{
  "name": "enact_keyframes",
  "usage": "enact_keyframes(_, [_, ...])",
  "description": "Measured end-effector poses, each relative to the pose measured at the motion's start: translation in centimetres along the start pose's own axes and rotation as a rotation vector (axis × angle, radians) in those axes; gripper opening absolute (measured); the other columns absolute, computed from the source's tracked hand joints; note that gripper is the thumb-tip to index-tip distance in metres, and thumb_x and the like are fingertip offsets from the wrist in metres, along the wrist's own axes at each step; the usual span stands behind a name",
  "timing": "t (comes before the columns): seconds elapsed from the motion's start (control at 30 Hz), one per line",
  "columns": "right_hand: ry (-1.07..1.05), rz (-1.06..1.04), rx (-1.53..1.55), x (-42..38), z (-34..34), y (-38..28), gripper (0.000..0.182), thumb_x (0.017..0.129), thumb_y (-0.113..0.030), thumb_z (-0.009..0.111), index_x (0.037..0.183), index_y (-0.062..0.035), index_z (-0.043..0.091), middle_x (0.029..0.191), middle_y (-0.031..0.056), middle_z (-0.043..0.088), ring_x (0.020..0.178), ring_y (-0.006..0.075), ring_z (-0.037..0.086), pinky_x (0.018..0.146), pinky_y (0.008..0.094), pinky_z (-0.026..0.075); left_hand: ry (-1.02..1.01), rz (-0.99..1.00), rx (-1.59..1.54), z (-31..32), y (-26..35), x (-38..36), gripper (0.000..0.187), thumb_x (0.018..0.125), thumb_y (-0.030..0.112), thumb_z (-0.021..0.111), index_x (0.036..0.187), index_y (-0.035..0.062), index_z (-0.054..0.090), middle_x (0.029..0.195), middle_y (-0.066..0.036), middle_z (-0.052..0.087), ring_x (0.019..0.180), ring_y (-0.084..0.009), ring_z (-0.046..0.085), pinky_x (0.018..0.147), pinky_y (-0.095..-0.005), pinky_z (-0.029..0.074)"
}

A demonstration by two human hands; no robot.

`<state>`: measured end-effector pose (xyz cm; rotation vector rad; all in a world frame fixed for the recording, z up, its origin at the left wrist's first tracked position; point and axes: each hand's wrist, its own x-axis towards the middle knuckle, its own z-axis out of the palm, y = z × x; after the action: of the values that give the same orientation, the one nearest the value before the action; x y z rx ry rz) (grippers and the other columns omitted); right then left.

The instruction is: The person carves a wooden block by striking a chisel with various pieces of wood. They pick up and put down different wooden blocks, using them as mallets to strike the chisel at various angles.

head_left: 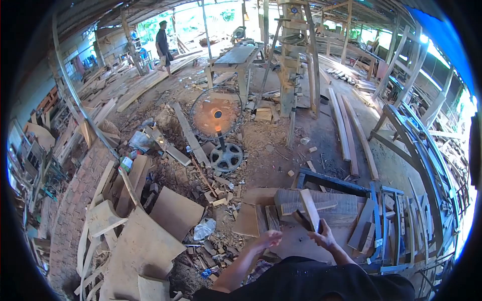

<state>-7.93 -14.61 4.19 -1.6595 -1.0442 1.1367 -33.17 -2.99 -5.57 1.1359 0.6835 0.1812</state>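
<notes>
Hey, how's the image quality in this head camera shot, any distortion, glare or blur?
Head view: strong fisheye bending, black corners; daylight blows out the open sides at top and right; the fan shows an orange glow; the right hand gripping the wood piece is fairly sharp, the left hand slightly soft.

Black shirt, bare forearms

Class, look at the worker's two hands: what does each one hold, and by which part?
The right hand holds a short wooden board by its lower end, the board pointing up and away. The left hand is open and holds nothing.
</notes>
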Motion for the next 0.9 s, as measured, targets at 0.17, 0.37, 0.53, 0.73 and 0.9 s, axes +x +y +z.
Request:
enact_keyframes(0.17, [-0.071,-0.020,-0.006,-1.1,-0.9,-1.4,0.053,0.072,-0.025,0.077,0.110,-0.0047,0.045,0.072,0.0044,0.058,0.051,0.0101,0.053,0.040,0.0241,0.042,-0.131,0.124,-0.077,5.9,3.0,2.4,0.049,0.088,0.051,0.063,0.112,0.0089,0.056,0.090,0.003,0.059,0.074,-0.0052,0.054,0.064,-0.0210,0.043])
enact_keyframes(0.37, [-0.143,0.054,-0.007,-1.9,-2.4,-1.5,0.059,0.071,-0.030,0.078,0.114,-0.0036,0.047,0.077,0.0046,0.059,0.059,0.0103,0.056,0.047,0.0247,0.044,-0.002,0.059,-0.092,8.7,2.7,3.1,0.051,0.085,0.049,0.067,0.116,0.0101,0.056,0.095,0.001,0.062,0.080,-0.0074,0.058,0.067,-0.0215,0.042])
enact_keyframes(0.53, [-0.224,0.097,-0.025,-2.0,-3.0,-0.9,0.057,0.072,-0.029,0.077,0.114,-0.0030,0.047,0.079,0.0050,0.061,0.059,0.0109,0.056,0.047,0.0251,0.045,0.059,0.088,-0.108,9.9,3.2,2.9,0.050,0.086,0.046,0.067,0.118,0.0094,0.056,0.098,-0.001,0.065,0.081,-0.0094,0.062,0.066,-0.0226,0.042])
enact_keyframes(0.73, [-0.295,0.087,-0.010,-1.4,-3.5,-0.1,0.056,0.073,-0.030,0.078,0.113,-0.0054,0.046,0.077,0.0051,0.061,0.058,0.0112,0.058,0.045,0.0233,0.045,0.099,-0.013,-0.185,10.0,1.8,3.5,0.064,0.082,0.056,0.067,0.124,0.0098,0.053,0.104,-0.001,0.064,0.086,-0.0092,0.060,0.073,-0.0243,0.043])
enact_keyframes(0.9, [-0.348,0.111,-0.042,-1.1,-3.7,-0.5,0.057,0.073,-0.031,0.078,0.113,-0.0056,0.047,0.077,0.0050,0.061,0.060,0.0113,0.059,0.046,0.0233,0.045,0.156,-0.068,-0.285,10.0,0.8,3.7,0.066,0.084,0.059,0.063,0.126,0.0096,0.050,0.105,-0.003,0.064,0.085,-0.0118,0.061,0.075,-0.0265,0.043])
